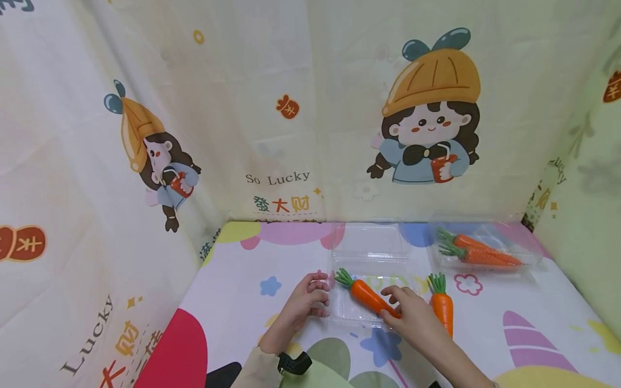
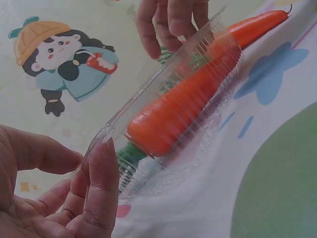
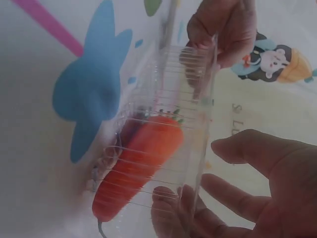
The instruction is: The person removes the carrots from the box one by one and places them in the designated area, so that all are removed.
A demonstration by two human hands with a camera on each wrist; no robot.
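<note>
An orange carrot [image 1: 367,295] with green leaves lies slantwise in a clear plastic box [image 1: 346,319], its lid folded open toward the back. My left hand [image 1: 306,302] is at the box's left side. In the left wrist view, thumb and forefinger of that hand [image 2: 64,183] pinch the rim. My right hand [image 1: 409,312] hovers over the box's right side near the carrot's tip. Its fingers are spread and loosely bent around the rim in the right wrist view, with no clear grip on the carrot [image 3: 141,166]. Outside the box, right of it, lies a second carrot [image 1: 442,307].
Another clear box [image 1: 531,258] at the back right holds several carrots [image 1: 485,254]. A printed cloth [image 1: 233,291] covers the table. Curtains [image 1: 339,108] with cartoon prints stand behind and at both sides.
</note>
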